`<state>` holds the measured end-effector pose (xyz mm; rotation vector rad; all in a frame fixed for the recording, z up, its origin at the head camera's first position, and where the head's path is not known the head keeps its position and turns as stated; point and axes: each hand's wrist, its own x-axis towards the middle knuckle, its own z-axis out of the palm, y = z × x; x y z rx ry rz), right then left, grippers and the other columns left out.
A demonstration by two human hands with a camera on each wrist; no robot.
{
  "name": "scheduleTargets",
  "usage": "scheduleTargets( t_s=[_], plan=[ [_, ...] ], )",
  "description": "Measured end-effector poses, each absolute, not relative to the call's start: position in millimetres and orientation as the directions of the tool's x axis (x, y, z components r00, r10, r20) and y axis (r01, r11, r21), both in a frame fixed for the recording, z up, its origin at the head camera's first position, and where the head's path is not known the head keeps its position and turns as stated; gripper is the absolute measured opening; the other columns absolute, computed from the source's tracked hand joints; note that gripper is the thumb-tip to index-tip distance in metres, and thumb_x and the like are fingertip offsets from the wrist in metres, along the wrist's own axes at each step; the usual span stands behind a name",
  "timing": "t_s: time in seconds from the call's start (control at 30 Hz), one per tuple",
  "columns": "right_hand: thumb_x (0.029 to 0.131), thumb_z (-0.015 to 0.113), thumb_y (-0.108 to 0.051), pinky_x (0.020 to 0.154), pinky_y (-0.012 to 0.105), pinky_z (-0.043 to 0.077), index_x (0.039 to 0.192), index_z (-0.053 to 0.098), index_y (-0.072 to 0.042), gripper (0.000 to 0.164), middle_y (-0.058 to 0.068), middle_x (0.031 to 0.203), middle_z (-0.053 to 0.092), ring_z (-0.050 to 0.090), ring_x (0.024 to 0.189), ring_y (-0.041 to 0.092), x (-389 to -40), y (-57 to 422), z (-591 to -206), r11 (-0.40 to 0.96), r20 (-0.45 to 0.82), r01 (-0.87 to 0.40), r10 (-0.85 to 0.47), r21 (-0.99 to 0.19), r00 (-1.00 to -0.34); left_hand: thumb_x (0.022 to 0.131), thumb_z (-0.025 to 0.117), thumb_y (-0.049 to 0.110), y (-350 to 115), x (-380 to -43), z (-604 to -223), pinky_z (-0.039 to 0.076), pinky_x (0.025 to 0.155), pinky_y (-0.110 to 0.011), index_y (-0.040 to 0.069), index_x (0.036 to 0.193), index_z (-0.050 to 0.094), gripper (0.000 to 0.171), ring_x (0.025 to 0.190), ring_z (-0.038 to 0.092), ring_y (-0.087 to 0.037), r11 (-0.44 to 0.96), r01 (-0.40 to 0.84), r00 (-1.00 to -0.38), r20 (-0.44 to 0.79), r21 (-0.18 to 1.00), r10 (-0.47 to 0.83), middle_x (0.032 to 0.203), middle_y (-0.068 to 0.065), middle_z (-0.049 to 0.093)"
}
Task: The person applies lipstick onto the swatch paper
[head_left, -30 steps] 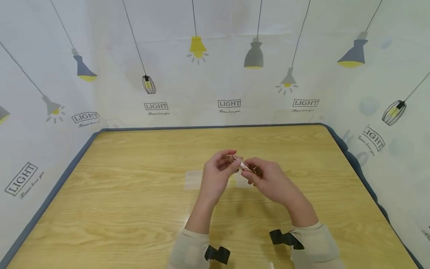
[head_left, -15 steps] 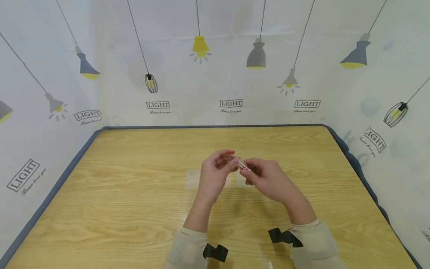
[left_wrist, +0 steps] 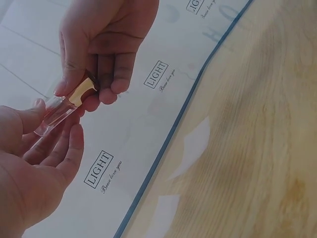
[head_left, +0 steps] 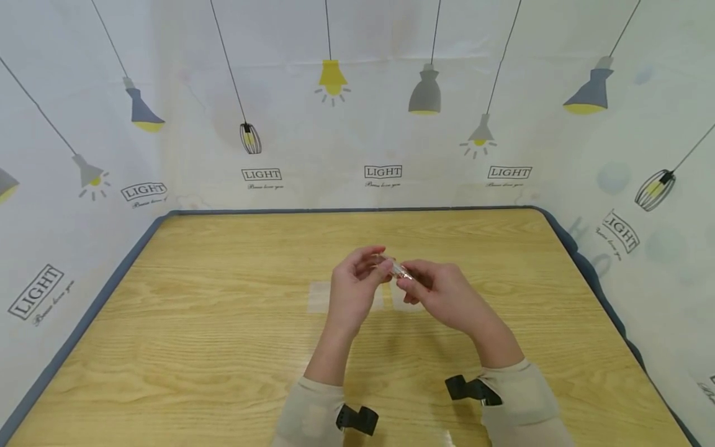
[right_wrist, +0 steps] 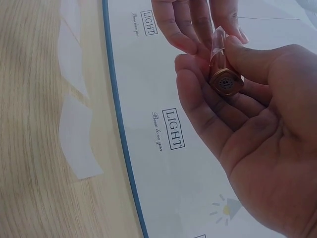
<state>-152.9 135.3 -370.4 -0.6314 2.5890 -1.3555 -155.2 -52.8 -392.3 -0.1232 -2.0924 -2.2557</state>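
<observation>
Both hands hold a slim lipstick (head_left: pixel 400 270) above the table. It has a clear cap (left_wrist: pixel 55 115) and a shiny gold base (left_wrist: pixel 83 92). My left hand (head_left: pixel 353 292) pinches the clear end between thumb and fingers. From the other side, my right hand (head_left: pixel 454 299) grips the gold end, its thumb along the tube. In the right wrist view the squarish copper-coloured bottom (right_wrist: pixel 227 83) faces the camera and carries a small round label. Fingers hide parts of the tube. Whether cap and base are apart inside the grip is hard to see.
Pale translucent strips (head_left: pixel 319 298) lie flat on the wooden table (head_left: pixel 195 335) beneath the hands. A blue edge (head_left: pixel 279 213) borders the tabletop. White sheeting (head_left: pixel 313 143) printed with lamps stands around it. Black straps (head_left: pixel 359 419) sit at both sleeves.
Both hands have drifted slightly left and stay together on the lipstick. Its gold end, showing past the right fingers a second ago in the head view, is now mostly covered by them.
</observation>
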Motion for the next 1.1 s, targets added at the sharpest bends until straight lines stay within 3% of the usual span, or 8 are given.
scheduleTargets(
  t_s=[0.33, 0.67, 0.8, 0.93, 1.1],
  plan=[
    [0.109, 0.062, -0.022, 0.072, 0.028, 0.059, 0.138, 0.066, -0.002, 0.035, 0.010, 0.092, 0.076, 0.070, 0.079, 0.013, -153.6, 138.4, -372.2, 0.498, 0.041, -0.271, -0.424, -0.824, -0.905, 0.101, 0.074, 0.010, -48.4, -153.9, -392.6, 0.065, 0.093, -0.032, 0.005, 0.131, 0.070, 0.031, 0.105, 0.077, -0.021, -0.057, 0.095, -0.995, 0.095, 0.994, -0.013, 0.119, -0.017, 0.078],
    [0.108, 0.063, -0.019, 0.076, 0.028, 0.062, 0.137, 0.068, -0.001, 0.034, 0.011, 0.092, 0.076, 0.075, 0.085, 0.028, -153.3, 142.1, -374.2, 0.469, 0.040, -0.262, -0.432, -0.844, -0.901, 0.104, 0.071, 0.015, -52.2, -155.9, -393.4, 0.065, 0.089, -0.028, 0.005, 0.133, 0.071, 0.030, 0.097, 0.076, -0.016, -0.057, 0.095, -0.995, 0.092, 0.994, -0.042, 0.118, -0.017, 0.078],
    [0.108, 0.064, -0.019, 0.077, 0.030, 0.063, 0.137, 0.067, 0.000, 0.035, 0.013, 0.094, 0.076, 0.075, 0.084, 0.023, -153.9, 142.6, -375.7, 0.470, 0.034, -0.257, -0.432, -0.844, -0.901, 0.103, 0.073, 0.018, -55.8, -156.9, -392.2, 0.065, 0.091, -0.029, 0.006, 0.133, 0.070, 0.033, 0.100, 0.076, -0.017, -0.054, 0.105, -0.993, 0.102, 0.993, -0.057, 0.117, -0.016, 0.078],
    [0.108, 0.064, -0.020, 0.072, 0.031, 0.062, 0.135, 0.069, -0.001, 0.033, 0.008, 0.092, 0.074, 0.073, 0.082, 0.022, -154.2, 143.4, -376.6, 0.474, 0.029, -0.259, -0.438, -0.842, -0.898, 0.102, 0.074, 0.017, -60.7, -157.6, -389.8, 0.065, 0.091, -0.030, 0.005, 0.133, 0.070, 0.034, 0.101, 0.076, -0.017, -0.070, 0.105, -0.992, 0.099, 0.992, -0.083, 0.119, -0.016, 0.076],
    [0.108, 0.066, -0.023, 0.059, 0.027, 0.052, 0.134, 0.070, -0.006, 0.032, 0.005, 0.093, 0.072, 0.065, 0.075, 0.025, -154.1, 145.3, -377.0, 0.493, 0.019, -0.252, -0.430, -0.833, -0.903, 0.101, 0.074, 0.013, -70.5, -156.9, -385.5, 0.065, 0.089, -0.029, 0.007, 0.133, 0.070, 0.033, 0.102, 0.075, -0.015, -0.060, 0.116, -0.986, 0.108, 0.991, -0.128, 0.123, -0.015, 0.074]
  ],
)
